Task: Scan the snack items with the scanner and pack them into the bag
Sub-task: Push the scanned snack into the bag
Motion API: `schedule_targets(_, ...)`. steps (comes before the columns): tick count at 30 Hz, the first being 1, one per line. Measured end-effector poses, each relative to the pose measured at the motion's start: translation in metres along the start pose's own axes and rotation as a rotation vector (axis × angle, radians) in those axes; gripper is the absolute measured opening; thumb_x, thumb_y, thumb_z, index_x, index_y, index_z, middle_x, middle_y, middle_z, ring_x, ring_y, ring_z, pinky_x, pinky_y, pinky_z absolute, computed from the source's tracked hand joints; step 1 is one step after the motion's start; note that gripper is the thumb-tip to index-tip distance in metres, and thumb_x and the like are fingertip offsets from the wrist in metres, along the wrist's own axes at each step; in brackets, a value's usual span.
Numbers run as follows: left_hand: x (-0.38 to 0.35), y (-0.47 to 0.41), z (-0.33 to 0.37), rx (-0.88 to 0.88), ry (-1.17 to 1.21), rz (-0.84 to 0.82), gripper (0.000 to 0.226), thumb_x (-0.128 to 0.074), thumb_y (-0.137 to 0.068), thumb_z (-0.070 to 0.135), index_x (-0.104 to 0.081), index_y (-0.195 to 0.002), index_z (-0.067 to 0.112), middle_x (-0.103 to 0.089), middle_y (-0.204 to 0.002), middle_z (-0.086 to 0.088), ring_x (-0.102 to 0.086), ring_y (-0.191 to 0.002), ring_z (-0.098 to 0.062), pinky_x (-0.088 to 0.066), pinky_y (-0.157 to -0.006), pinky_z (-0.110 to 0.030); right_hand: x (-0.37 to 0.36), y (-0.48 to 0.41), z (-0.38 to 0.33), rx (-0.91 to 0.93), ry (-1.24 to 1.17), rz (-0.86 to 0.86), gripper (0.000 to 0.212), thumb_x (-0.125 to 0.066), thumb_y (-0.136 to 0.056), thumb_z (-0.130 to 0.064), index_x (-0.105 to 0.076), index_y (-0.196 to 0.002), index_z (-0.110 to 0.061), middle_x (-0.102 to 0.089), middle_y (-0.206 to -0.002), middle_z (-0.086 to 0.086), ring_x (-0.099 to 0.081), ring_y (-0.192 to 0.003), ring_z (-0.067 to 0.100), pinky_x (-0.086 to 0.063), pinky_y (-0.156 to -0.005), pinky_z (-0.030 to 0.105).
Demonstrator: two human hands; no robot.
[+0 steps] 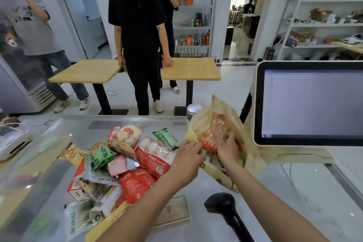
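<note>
The left hand (189, 152) pinches the yellow bag (222, 107) by its rim; the right hand (225, 147) grips a red-striped packet (208, 144) in its mouth. The snack pile (137, 159) lies left of the bag, nearer the left hand.

Bright indoor light fills the shop; glare whitens the open doorway (238, 45). Small glints dot the glossy pale counter (294, 192) (its left edge smeared soft), and wide-angle distortion bends the white metal shelves (324, 24).
</note>
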State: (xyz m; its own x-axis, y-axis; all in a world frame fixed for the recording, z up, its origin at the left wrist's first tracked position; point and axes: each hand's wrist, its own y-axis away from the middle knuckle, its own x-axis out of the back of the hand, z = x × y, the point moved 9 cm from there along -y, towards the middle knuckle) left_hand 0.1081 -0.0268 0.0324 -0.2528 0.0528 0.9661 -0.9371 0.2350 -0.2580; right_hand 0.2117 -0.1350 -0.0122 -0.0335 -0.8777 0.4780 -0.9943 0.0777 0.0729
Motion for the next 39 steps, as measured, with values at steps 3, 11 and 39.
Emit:
schedule_targets(3,0.012,0.001,-0.019,0.087,0.132,0.124,0.019,-0.067,-0.070,0.002,-0.066,-0.080,0.018,-0.062,-0.088,0.002,-0.055,-0.089,-0.024,-0.030,-0.100,-0.035,-0.003,-0.001,0.007,0.131,0.184,-0.049,0.056,-0.029,-0.095,-0.057,-0.056,-0.113,-0.011,-0.064,-0.106,0.007,-0.060,-0.100,0.027,-0.047,-0.087,0.041)
schedule_targets(11,0.025,-0.002,-0.033,0.126,0.090,0.069,0.040,-0.048,-0.067,-0.011,-0.062,-0.091,0.019,-0.065,-0.087,0.002,-0.051,-0.096,-0.021,-0.020,-0.112,-0.040,0.055,-0.001,0.052,0.323,0.475,-0.095,0.015,-0.048,-0.097,-0.026,-0.051,-0.096,-0.012,-0.061,-0.098,0.009,-0.060,-0.094,0.029,-0.041,-0.074,0.032)
schedule_targets(39,-0.031,0.010,-0.002,-0.023,0.022,-0.350,0.027,-0.065,-0.082,0.038,-0.061,-0.102,0.021,-0.023,-0.154,-0.002,-0.009,-0.144,-0.022,0.010,-0.116,-0.050,0.117,0.060,0.046,0.402,0.118,-0.403,0.026,-0.075,-0.070,-0.035,-0.067,-0.076,-0.011,-0.071,-0.093,-0.009,-0.062,-0.089,0.005,-0.047,-0.078,0.024)
